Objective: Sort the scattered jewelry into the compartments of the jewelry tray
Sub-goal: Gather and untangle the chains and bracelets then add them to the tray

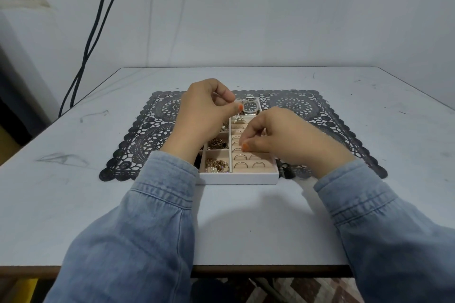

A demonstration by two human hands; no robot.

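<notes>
A white jewelry tray with beige lining sits on a black lace mat. Its back compartment holds a silver watch. The right section has slots with several thin rings. Tangled gold chains fill the left compartments. My left hand hovers over the tray's back left, fingers curled, thumb and forefinger pinching a thin ring next to the watch. My right hand reaches over the ring slots, fingertips pinched together down on a middle row; what they hold is hidden.
The lace mat lies in the middle of a pale grey table. A dark tassel-like piece lies on the mat beside the tray's right front corner. Black cables hang along the wall at left.
</notes>
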